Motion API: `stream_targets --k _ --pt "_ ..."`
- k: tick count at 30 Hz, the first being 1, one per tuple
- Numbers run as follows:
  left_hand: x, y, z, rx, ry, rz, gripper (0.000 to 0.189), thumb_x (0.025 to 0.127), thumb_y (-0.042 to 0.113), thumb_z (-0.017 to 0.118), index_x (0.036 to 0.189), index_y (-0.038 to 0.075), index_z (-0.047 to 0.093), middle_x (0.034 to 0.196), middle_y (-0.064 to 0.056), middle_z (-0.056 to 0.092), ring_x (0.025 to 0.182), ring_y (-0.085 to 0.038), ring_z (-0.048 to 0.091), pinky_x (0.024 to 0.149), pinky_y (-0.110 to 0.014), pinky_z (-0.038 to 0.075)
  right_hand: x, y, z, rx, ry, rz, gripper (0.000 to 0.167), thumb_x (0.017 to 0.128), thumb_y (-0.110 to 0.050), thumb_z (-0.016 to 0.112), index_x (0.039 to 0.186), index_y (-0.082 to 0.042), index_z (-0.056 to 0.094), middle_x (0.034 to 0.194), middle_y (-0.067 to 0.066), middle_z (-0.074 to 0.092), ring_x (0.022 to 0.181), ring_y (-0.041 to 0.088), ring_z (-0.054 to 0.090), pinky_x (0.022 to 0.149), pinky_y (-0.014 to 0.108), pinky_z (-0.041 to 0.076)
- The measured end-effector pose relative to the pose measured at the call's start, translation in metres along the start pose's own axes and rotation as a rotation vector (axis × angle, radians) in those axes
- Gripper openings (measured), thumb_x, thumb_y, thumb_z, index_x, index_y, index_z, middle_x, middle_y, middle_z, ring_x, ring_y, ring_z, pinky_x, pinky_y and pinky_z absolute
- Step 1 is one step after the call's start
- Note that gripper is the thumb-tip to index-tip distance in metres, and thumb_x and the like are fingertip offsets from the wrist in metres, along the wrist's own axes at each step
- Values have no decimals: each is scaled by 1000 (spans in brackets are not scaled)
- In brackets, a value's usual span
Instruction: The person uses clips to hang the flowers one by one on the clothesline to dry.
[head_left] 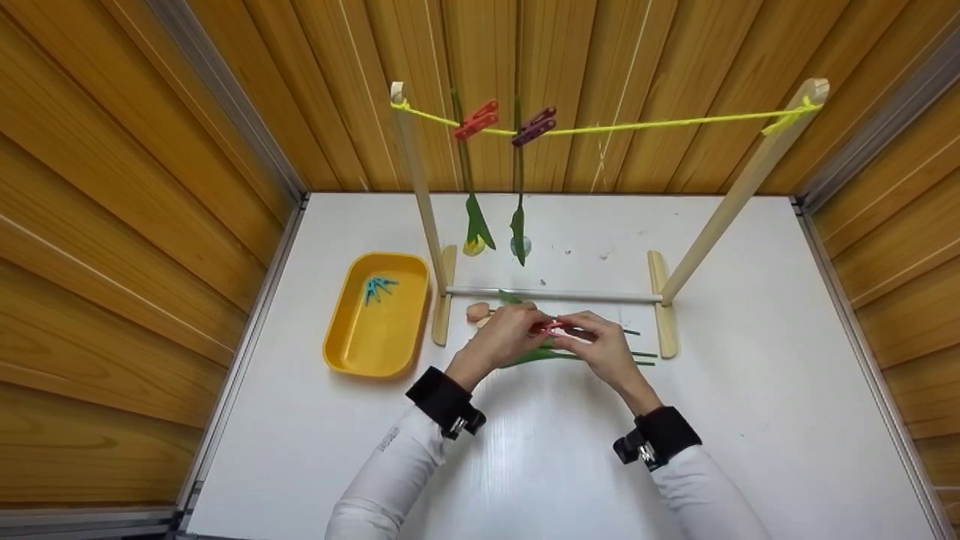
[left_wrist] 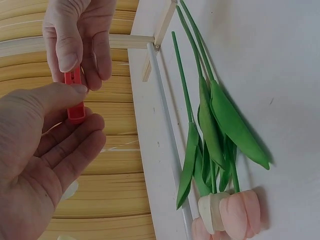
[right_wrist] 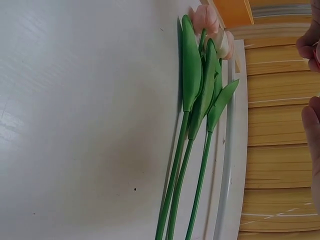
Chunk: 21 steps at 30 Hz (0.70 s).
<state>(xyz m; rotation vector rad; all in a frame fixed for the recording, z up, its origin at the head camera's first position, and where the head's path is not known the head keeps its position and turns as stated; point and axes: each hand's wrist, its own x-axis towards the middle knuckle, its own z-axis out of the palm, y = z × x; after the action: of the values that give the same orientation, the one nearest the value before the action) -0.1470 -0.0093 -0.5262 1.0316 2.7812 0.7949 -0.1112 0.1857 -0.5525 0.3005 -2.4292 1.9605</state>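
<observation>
Between the two hands, above the lying tulips, is a red clothespin [left_wrist: 76,107]. My left hand [head_left: 514,334] pinches it, thumb laid across its side in the left wrist view. The thumb and fingers of my right hand [head_left: 600,346] grip its other end. Under the hands lie three artificial tulips with green leaves [right_wrist: 192,75], two with pink heads [left_wrist: 240,214] and one white [left_wrist: 212,212]. Their stems point right in the head view. The right wrist view catches only parts of both hands at its edge.
A wooden stand [head_left: 739,191] carries a yellow line [head_left: 660,124]. Two tulips hang head down from it, by a red clothespin [head_left: 477,120] and a purple clothespin [head_left: 534,126]. At left, a yellow tray [head_left: 375,341] contains blue clothespins [head_left: 379,287]. Wooden panels surround the white table [head_left: 787,390].
</observation>
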Motion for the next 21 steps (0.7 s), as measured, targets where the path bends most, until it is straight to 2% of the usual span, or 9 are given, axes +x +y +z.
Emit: stream_targets --k 5,7,10,12,16,18,21 --pt "1 0 0 -4 6 12 20 93 22 67 107 11 76 90 -3 71 81 -13 65 72 -25 54 -3 -17 3 -104 27 -84 30 77 3 79 105 11 72 101 24 71 98 21 70 91 47 56" --pt "0 0 0 -7 12 3 19 93 21 68 107 10 76 90 -3 71 80 -13 65 71 -24 53 -4 -18 4 -145 47 -112 29 76 3 79 103 10 73 99 22 71 96 28 71 88 43 57" --pt "-1 1 1 -13 24 -12 20 93 21 67 108 10 76 92 -3 71 82 -12 66 71 -21 53 -5 -17 6 -168 86 -106 27 75 3 80 101 8 75 95 20 71 94 33 71 86 32 59" --pt "-2 2 1 -21 35 -19 22 94 22 67 110 9 75 94 -4 72 84 -13 68 73 -22 55 -5 -16 6 -168 109 -87 26 75 4 80 101 6 75 93 19 70 93 34 71 85 29 59" --pt "-4 3 0 -28 60 -29 26 94 24 68 114 10 73 99 -4 73 88 -16 71 75 -25 56 -4 -15 5 -162 131 -64 25 76 4 79 101 6 76 92 21 70 93 35 71 85 34 59" --pt "-5 2 -1 -33 70 -41 29 92 25 70 117 10 72 101 -4 72 90 -17 71 77 -26 57 -4 -15 3 -153 140 -61 25 76 5 79 101 6 76 92 23 70 92 35 71 83 29 59" --pt "-9 0 -1 -56 78 -65 35 91 27 72 122 10 69 105 -5 72 95 -18 71 80 -28 57 -4 -16 0 -144 160 -74 26 75 5 79 101 7 75 90 24 69 88 26 71 77 14 55"
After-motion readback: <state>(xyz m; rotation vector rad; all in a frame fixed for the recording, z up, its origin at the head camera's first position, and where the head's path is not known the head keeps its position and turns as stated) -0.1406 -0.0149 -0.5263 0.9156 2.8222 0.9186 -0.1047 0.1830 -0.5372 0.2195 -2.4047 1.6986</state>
